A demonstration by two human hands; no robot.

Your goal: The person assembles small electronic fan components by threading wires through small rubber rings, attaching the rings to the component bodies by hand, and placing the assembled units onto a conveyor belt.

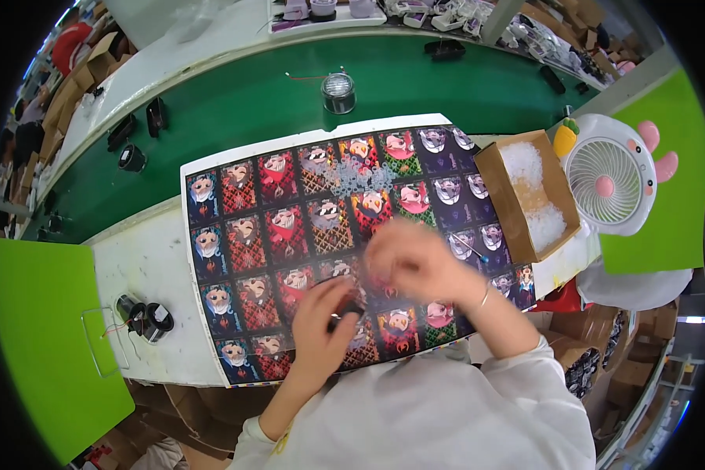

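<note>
Left hand [321, 317] pinched a small dark part [351, 307] over the near edge of the printed card sheet [290, 227] | right hand [415, 262] blurred just beside it, grip unreadable | cardboard box [525, 196] at right on bench [149, 266]

Both forearms enter from six o'clock in white sleeves. The left hand [325, 321] curls its fingers closed toward two o'clock. The right hand [415, 262], blurred, hovers bent just above it.

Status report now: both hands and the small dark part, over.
Left hand fingers closed on small dark part. Right hand blurred just above it, grip unclear. Printed sheet underneath; nothing blocking.
</note>
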